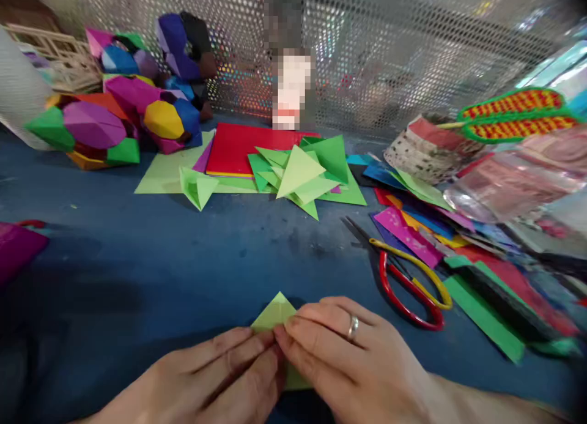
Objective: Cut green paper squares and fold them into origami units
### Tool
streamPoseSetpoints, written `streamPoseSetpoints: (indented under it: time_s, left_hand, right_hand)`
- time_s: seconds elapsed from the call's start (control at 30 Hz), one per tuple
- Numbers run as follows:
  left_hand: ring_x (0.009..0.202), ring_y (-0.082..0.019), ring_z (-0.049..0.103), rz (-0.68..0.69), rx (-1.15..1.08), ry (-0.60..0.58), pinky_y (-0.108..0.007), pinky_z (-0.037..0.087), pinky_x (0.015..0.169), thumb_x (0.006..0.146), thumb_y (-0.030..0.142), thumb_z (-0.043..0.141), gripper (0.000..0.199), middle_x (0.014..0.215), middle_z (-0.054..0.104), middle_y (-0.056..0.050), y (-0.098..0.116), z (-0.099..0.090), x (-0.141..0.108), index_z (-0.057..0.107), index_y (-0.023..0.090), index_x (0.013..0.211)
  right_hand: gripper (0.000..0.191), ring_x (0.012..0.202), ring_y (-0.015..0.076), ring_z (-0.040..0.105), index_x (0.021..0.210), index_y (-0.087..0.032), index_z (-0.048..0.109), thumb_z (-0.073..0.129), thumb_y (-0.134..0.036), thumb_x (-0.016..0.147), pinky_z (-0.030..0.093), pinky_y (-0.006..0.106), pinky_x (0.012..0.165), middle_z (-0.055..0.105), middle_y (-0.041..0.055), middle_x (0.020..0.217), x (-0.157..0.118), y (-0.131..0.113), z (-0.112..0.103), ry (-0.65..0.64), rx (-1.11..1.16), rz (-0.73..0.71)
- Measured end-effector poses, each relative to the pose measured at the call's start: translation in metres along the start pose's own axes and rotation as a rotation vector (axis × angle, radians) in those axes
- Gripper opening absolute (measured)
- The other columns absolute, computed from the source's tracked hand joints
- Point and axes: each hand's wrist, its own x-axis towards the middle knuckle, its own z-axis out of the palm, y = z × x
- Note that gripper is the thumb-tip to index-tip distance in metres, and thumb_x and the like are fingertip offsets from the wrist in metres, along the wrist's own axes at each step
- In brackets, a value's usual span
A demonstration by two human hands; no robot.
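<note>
- At the left edge of the blue worktop (137,246) lies a magenta object (21,251), partly cut off.
- Beyond it, faceted paper models (94,124) cluster in many colours.
- A small folded piece (198,190) sits near the red paper stack (238,148).
- The left hand (215,375) has its fingers close together, their tips closed on the light green paper (277,311).
- That paper lies flat between the hands, one corner pointing away from the person.
- Green folded pieces (300,173) overlap in a pile farther back.
- The right hand (358,350), wearing a ring (353,328), has its fingers closed on the same paper, tips meeting the left's.
- Scissors (410,280) lie beside coloured paper strips (486,308).
</note>
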Motion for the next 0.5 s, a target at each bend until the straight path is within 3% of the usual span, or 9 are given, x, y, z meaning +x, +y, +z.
streamPoseSetpoints:
  time_s: [0.3,0.5]
  left_hand:
    - [0.117,-0.014,0.062,0.003,-0.002,-0.085,-0.027,0.024,0.122,0.099,0.009,0.038,0.037,0.122,0.072,0.003,0.006,-0.012,0.002,0.069,0.018,0.117]
    - [0.132,-0.018,0.053,0.020,-0.046,-0.103,-0.032,0.026,0.124,0.101,0.019,0.043,0.033,0.126,0.070,-0.001,0.004,-0.017,-0.010,0.066,0.014,0.124]
  right_hand:
    - [0.031,0.085,0.0198,0.060,0.103,-0.010,0.072,0.041,-0.009,0.099,0.048,0.037,0.076,0.072,0.0043,0.090,-0.006,0.001,-0.005,-0.108,0.030,0.017]
    - [0.033,0.086,0.0208,0.059,0.100,-0.009,0.072,0.039,-0.008,0.100,0.047,0.039,0.080,0.072,0.0048,0.094,-0.008,0.000,-0.006,-0.130,-0.024,-0.035]
